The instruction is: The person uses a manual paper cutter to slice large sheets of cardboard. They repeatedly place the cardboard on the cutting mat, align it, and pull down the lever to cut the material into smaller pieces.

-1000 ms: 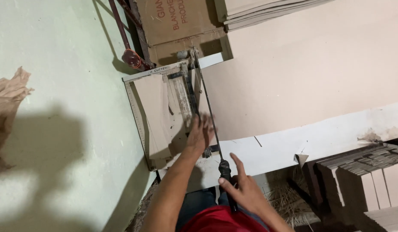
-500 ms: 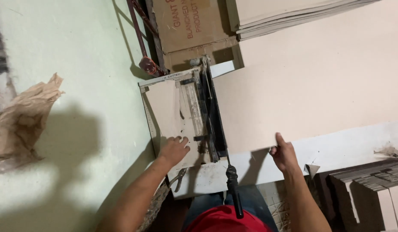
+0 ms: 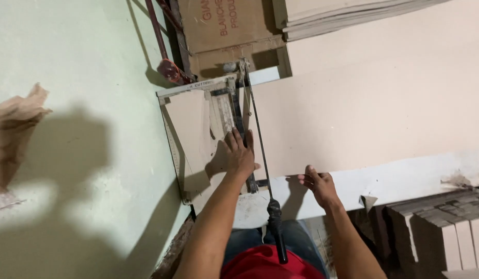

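Starting at the left, a crumpled sheet of brown paper (image 3: 14, 132) lies on the pale green floor (image 3: 84, 67), well apart from the work. Next comes the paper cutter (image 3: 198, 93), its base board running away from the person, with a cut piece of tan card (image 3: 190, 129) resting on its left half. The left hand (image 3: 235, 155) lies flat and spread on the cutter bed, palm down, fingers (image 3: 240, 138) pointing away from the body and touching the clamp strip just left of the blade line; it presses rather than grasps, so nothing is closed inside it. Just right of that hand runs the blade arm (image 3: 256, 124), a thin dark bar whose long axis goes from the pivot at the far end of the cutter back toward the person, ending in a black handle (image 3: 275, 227) that hangs free between the two forearms, touched by neither hand.

To the right of the blade lies the large tan sheet (image 3: 374, 103), spreading far to the right, with its left edge fed in under the blade arm. The right hand (image 3: 318, 183) grips this sheet at its near edge, thumb on top and fingers curled under, a narrow pinch on the card. The handle sits nearer the right hand than the left, below and to its left. Farther right, stacks of cut card strips (image 3: 446, 227) stand on edge beside a white board (image 3: 405, 178).
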